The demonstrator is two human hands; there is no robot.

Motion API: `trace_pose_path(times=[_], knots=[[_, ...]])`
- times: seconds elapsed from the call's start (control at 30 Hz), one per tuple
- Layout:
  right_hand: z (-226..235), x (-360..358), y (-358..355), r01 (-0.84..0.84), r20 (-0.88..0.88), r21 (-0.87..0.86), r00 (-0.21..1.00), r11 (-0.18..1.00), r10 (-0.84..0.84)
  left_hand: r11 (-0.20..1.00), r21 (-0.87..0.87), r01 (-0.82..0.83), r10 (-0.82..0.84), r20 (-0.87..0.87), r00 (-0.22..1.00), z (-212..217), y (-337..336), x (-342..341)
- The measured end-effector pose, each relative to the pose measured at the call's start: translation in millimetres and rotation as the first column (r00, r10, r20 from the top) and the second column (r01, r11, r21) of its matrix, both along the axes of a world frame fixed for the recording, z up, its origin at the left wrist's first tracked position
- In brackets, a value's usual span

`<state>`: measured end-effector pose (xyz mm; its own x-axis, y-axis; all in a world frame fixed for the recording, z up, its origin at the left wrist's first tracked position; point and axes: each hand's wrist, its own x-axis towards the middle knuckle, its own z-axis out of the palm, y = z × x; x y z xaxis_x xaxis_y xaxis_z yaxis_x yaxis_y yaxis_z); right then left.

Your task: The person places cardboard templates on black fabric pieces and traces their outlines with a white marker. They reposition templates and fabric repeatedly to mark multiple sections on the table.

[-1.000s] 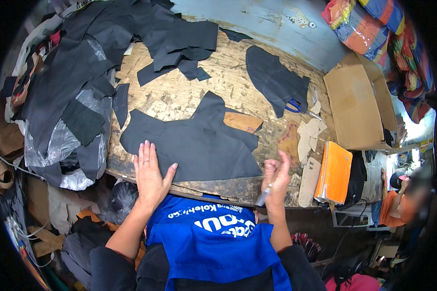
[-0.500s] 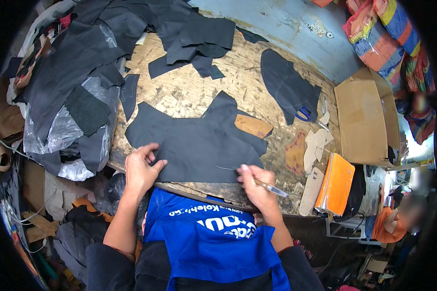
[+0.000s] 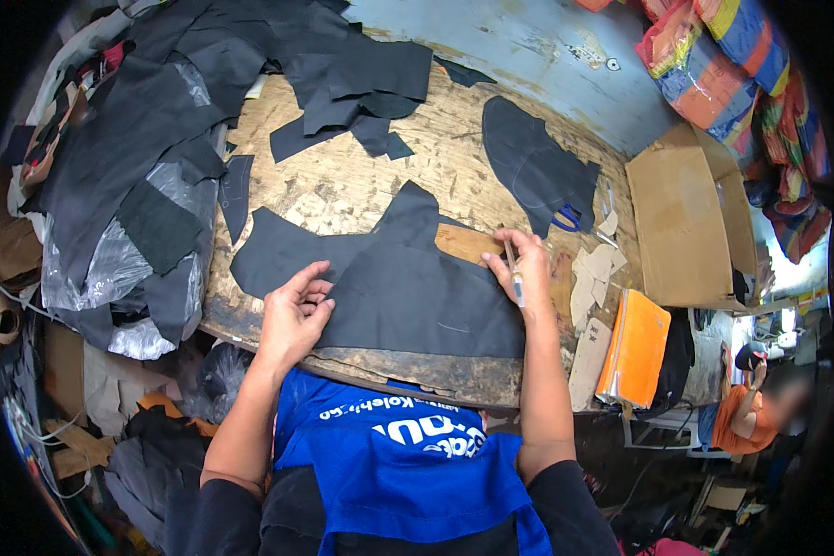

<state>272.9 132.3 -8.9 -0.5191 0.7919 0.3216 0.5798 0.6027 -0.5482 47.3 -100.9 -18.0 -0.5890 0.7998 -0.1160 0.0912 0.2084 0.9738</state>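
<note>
From my feed I see 2 bare forearms, the left hand (image 3: 292, 315) and right hand (image 3: 521, 271) uncovered, no gloves. Dark sleeves are pushed up to the elbows. A bright blue apron (image 3: 408, 473) with white lettering covers the chest over dark clothing.

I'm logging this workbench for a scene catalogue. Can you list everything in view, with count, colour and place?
large fabric piece: one, black, centre of the wooden bench
fabric scraps: many, black, far side and left of bench
cut fabric piece: one, dark, far right of bench
scissors: one, blue-handled, on that cut piece
cardboard pattern: one, brown, beside the right hand
cardboard box: one, brown, right
folder: one, orange, right edge
left hand: on the large piece
right hand: holds a pen
</note>
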Motion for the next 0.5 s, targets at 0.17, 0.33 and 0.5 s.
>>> trace_pose_path(times=[0.17, 0.33, 0.5], knots=[[-5, 5, 20, -0.022, -0.004, -0.249, 1.0, 0.968, 0.022, 0.999, -0.014, 0.048, -0.048, -0.003, 0.999, -1, -6, -5], [-16, 25, 38, -0.063, -0.495, -0.343, 0.86, 0.937, -0.124, 0.996, 0.028, 0.085, -0.082, -0.093, 0.992, -6, -12, -3], [-21, 34, 50, -0.057, -0.653, -0.416, 0.714, 0.908, -0.254, 0.985, 0.071, 0.16, -0.12, -0.388, 0.914, -9, -11, 1]])
